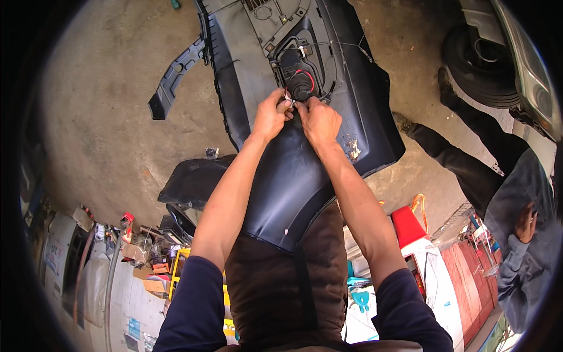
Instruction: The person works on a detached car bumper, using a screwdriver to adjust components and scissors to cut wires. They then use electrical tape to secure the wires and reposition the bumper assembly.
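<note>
**Dark blue sleeves [193, 302] and bare forearms [226, 196] above a black car panel [281, 167]**

The panel's near edge overlaps the brown-clad lap [284, 290]. About midway between its left and right edges sits a round black unit [302, 92]. The right hand [321, 122] is drawn narrow at this unit's near side; whether it grips anything, I cannot tell. A red wire [312, 80] loops there. The left hand [271, 120] pinches a small white connector [287, 97] just beside the unit.
</note>
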The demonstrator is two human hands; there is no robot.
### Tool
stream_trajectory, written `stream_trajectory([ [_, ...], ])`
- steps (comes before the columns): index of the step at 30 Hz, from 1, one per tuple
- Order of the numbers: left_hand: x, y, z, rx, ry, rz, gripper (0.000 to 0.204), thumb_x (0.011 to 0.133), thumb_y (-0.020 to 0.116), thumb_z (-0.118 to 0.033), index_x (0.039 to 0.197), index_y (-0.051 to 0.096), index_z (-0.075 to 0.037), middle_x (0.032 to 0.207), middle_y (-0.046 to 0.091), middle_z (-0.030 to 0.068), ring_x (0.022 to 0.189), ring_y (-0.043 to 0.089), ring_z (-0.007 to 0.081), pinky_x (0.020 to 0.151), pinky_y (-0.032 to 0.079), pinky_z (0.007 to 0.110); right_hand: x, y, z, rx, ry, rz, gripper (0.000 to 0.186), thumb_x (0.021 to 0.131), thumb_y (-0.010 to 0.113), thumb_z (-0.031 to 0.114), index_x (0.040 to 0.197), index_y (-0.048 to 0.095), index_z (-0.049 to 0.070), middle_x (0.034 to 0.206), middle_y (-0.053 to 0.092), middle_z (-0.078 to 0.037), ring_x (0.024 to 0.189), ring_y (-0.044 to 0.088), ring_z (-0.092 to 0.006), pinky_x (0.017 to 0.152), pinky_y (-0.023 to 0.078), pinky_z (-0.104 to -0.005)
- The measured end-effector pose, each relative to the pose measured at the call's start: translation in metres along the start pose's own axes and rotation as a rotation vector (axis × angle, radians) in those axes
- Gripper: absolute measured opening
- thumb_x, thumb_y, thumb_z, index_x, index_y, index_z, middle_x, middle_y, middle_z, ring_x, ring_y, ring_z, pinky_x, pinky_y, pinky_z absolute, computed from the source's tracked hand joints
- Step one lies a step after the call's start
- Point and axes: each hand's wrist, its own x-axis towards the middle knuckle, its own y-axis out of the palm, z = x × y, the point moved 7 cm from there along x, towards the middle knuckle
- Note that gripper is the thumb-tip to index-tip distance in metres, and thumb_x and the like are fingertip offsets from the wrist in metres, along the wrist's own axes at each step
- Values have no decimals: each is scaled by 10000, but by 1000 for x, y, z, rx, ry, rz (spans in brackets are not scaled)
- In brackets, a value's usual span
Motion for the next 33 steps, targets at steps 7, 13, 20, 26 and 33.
stream_trajectory([
  [7, 5, -3, 9, -121, 9, 17, 130, 967, 531, -8, 1088, 576, 5, 841, 646, 79, 699, 629, 140, 649, 519, 274, 4, -2, 3, -21, -37, 34, 323, 885, 662, 382, 780, 630, 78, 712, 679, -164, 692, 672, -365, 628, 517, -466],
  [13, 5, 0, 16, -342, -50, 82, 140, 999, 487, -42, 1113, 553, 4, 887, 654, 108, 723, 655, 175, 678, 548, 291, 5, 0, 4, -41, -51, 34, 339, 896, 649, 377, 759, 615, 68, 715, 679, -168, 693, 673, -369, 629, 520, -466],
  [20, 4, 5, 13, -332, -172, 107, 289, 1020, 538, -268, 1090, 545, 12, 859, 637, 103, 694, 653, 163, 643, 564, 294, 4, 1, 1, -30, -47, 9, 351, 896, 653, 380, 752, 610, 63, 698, 672, -171, 680, 668, -379, 621, 515, -470],
  [26, 7, 1, 13, -63, -238, 96, 452, 1007, 520, -444, 967, 587, 2, 723, 599, 60, 561, 602, 138, 506, 516, 279, 4, -1, 1, 3, -42, -26, 357, 881, 675, 390, 750, 617, 63, 687, 667, -165, 671, 662, -376, 619, 509, -467],
  [33, 7, 5, 18, 82, -31, -49, 441, 1048, 439, -395, 861, 556, -13, 681, 558, 32, 531, 535, 114, 474, 433, 271, 4, 0, -2, 25, -14, -37, 352, 865, 697, 398, 760, 639, 67, 713, 672, -169, 686, 657, -375, 628, 505, -457],
])
